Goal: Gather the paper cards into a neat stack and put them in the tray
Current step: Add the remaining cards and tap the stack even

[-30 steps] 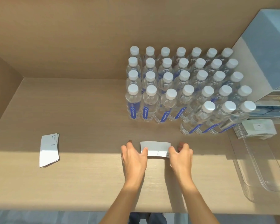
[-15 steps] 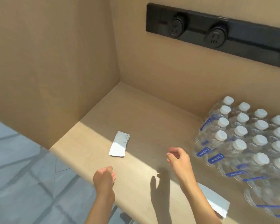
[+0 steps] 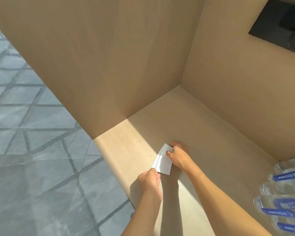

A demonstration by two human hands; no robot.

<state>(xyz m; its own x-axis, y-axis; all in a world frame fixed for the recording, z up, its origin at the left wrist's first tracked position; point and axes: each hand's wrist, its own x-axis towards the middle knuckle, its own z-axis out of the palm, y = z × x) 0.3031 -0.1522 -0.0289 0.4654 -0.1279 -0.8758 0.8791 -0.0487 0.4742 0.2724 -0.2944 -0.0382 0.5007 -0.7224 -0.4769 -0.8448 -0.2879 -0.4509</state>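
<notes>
Where they hovered, 2 hands [image 3: 162, 167] seemingly pinch cards [image 3: 163, 160]

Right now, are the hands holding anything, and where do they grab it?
Yes. Both hands hold the small bunch of white paper cards: the left hand pinches its near corner, the right hand grips its far right edge.

Hard, bright sunlight is cast across the near part of the wooden shelf [image 3: 126, 150]; the far part is left in shade. Sharp arm shadows are thrown. The bottles [image 3: 283, 198] at right are blurred, and edges are bent by wide-angle distortion.
</notes>
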